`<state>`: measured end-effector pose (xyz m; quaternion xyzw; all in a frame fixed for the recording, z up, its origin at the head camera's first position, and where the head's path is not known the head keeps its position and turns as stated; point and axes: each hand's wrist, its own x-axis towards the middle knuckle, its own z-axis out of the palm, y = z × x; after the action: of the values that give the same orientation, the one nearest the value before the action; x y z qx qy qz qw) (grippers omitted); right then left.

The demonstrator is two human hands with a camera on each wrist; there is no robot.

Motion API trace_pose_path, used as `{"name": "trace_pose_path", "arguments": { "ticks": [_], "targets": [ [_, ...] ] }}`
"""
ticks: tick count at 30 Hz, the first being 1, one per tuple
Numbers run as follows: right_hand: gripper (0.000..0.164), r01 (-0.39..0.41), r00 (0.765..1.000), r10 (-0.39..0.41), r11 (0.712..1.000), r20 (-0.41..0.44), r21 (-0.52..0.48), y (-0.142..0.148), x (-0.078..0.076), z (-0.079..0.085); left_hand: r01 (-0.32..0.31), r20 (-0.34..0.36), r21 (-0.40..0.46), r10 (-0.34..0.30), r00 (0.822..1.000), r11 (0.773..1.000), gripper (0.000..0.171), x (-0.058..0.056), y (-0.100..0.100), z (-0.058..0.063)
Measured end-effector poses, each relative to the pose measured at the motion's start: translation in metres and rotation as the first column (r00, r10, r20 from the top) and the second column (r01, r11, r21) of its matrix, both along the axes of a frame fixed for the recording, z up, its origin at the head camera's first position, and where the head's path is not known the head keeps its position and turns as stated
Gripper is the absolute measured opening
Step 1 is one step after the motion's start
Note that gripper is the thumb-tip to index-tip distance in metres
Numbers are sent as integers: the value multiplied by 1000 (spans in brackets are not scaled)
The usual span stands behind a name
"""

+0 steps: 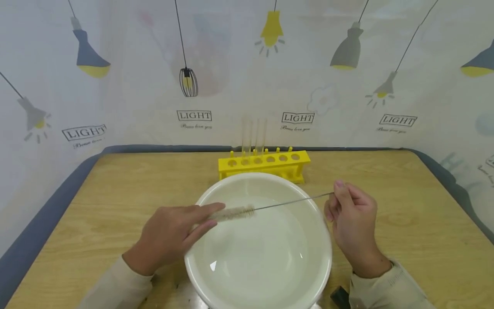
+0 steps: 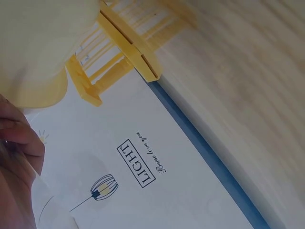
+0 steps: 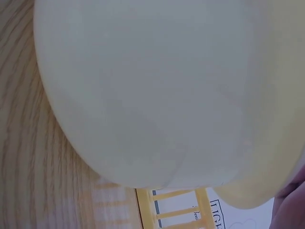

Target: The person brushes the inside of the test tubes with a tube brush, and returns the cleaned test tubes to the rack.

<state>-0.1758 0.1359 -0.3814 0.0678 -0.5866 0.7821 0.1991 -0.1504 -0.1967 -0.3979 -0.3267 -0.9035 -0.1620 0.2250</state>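
My left hand (image 1: pixel 170 234) is over the left rim of a white basin (image 1: pixel 328 253) and holds a clear test tube (image 1: pixel 221 214) between thumb and fingers. The tube lies almost level, its mouth toward the right. Inside it sits the bristle head of a test tube brush (image 1: pixel 250 210), with some bristles showing at the mouth. The brush's thin twisted wire runs over the basin to my right hand (image 1: pixel 355 219), which pinches its end past the right rim. In the left wrist view, part of the left hand (image 2: pixel 19 143) shows at the edge.
Behind the basin stands a yellow test tube rack (image 1: pixel 264 161) with two clear tubes (image 1: pixel 261 137) upright in it. A black object (image 1: pixel 340 297) lies beside the right sleeve. The wooden table (image 1: pixel 405 206) meets a printed curtain (image 1: pixel 239 77) at the back.
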Motion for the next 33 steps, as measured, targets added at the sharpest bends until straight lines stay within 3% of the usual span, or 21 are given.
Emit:
{"name": "trace_pose_path", "arguments": {
  "ticks": [10,14,23,33],
  "targets": [
    [41,-19,1000,18,1000,19,23,2,-1,-5,-1,5,3,1,1000,1000,37,1,0,-2],
    [42,-18,999,15,997,33,76,3,-1,-3,10,-23,10,-10,1000,1000,37,0,0,-2],
    [38,-174,983,161,971,92,163,9,0,1,3,-28,-22,-3,1000,1000,38,1,-1,1],
    [38,-202,974,179,964,138,173,6,2,3,0,-21,-20,0,1000,1000,38,0,-2,0]
  ]
}}
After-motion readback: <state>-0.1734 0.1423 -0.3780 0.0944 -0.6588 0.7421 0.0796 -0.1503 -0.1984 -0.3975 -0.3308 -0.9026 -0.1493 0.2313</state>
